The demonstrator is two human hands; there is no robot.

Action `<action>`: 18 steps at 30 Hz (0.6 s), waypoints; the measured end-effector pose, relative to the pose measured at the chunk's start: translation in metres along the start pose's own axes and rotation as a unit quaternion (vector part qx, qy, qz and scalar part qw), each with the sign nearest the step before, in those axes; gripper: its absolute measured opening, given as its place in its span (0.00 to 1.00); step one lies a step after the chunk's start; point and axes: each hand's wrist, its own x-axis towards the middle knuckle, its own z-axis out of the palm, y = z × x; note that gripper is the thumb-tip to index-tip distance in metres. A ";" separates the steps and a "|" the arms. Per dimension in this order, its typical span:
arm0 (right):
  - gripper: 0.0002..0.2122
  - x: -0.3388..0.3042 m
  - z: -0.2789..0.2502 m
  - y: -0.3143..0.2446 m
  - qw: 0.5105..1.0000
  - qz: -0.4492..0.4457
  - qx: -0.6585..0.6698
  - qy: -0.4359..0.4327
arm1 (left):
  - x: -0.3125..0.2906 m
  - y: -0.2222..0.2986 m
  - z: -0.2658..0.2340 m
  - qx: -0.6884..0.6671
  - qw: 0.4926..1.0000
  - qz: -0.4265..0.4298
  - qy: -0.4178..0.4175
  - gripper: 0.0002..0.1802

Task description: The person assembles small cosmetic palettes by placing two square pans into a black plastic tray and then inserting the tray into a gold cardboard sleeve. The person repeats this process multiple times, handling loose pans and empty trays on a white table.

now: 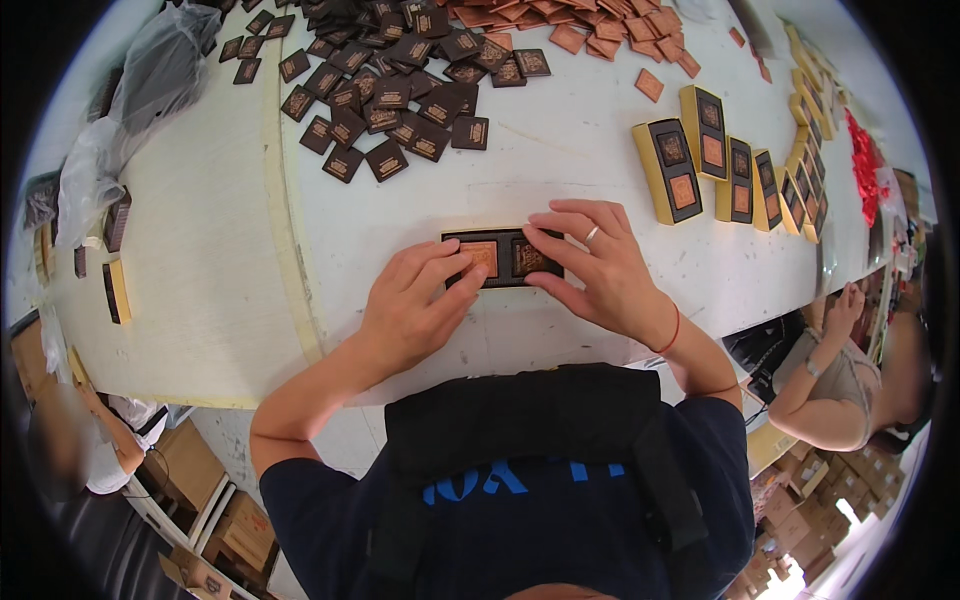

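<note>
In front of me on the table lies a shallow dark box with two square wells (504,282) and a thin gold edge. An orange-brown embossed square (481,256) sits in its left well, a dark brown square with a gold print (527,258) in its right. My left hand (415,300) has its thumb and fingertips closed around the orange square at the box's left end. My right hand (605,265), with a ring, grips the dark square at the right end between thumb and fingers. Fingertips partly cover both squares.
Loose dark squares (390,95) are heaped beyond my hands, with orange ones (600,30) farther right. Several filled two-well gold boxes (666,170) stand at the right. Clear plastic wrap (160,70) lies far left. Other people sit at the left (105,430) and right (825,375) edges.
</note>
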 end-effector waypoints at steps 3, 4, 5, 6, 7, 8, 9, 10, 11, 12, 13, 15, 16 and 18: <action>0.23 -0.004 -0.001 -0.008 0.999 0.035 -0.014 0.003 | 0.001 0.001 0.000 0.010 1.000 0.002 -0.005 0.27; 0.23 -0.004 -0.003 -0.011 0.999 0.047 -0.011 0.009 | 0.001 0.001 0.001 0.010 1.000 0.003 -0.005 0.27; 0.23 -0.005 -0.004 -0.012 0.998 0.059 -0.009 0.015 | 0.001 0.001 0.001 0.010 1.000 0.005 -0.004 0.27; 0.22 -0.007 -0.004 -0.011 0.997 0.071 0.017 0.013 | 0.001 0.001 0.001 0.010 1.000 0.006 -0.004 0.27; 0.21 -0.008 -0.003 -0.009 0.996 0.080 0.043 0.010 | 0.001 0.000 0.001 0.011 1.000 0.006 -0.004 0.27; 0.19 -0.009 -0.003 -0.008 0.994 0.089 0.070 0.008 | 0.000 0.000 0.001 0.013 1.000 0.005 -0.003 0.27; 0.18 -0.008 -0.004 -0.010 0.980 0.145 0.137 0.024 | 0.000 0.000 0.001 0.014 1.000 0.005 -0.003 0.27; 0.16 -0.008 -0.005 -0.014 0.958 0.200 0.204 0.039 | 0.000 0.001 0.001 0.012 1.000 0.004 -0.003 0.26; 0.15 -0.007 -0.005 -0.018 0.928 0.254 0.268 0.054 | 0.001 0.002 -0.001 0.009 1.000 0.002 -0.003 0.25; 0.14 -0.007 -0.002 -0.019 0.897 0.264 0.338 0.106 | 0.002 0.002 -0.001 0.007 1.000 0.000 -0.004 0.25; 0.14 -0.007 0.003 -0.021 0.860 0.272 0.403 0.157 | 0.002 0.002 -0.001 0.009 1.000 0.003 0.000 0.24; 0.15 -0.008 0.013 -0.030 0.792 0.307 0.474 0.232 | 0.002 0.000 0.002 0.012 1.000 0.010 0.009 0.22; 0.14 -0.008 0.016 -0.028 0.861 0.269 0.375 0.214 | 0.001 0.000 0.002 0.013 1.000 0.010 0.009 0.22; 0.12 -0.008 0.023 -0.024 0.956 0.181 0.160 0.168 | 0.000 0.000 0.001 0.015 1.000 0.010 0.008 0.21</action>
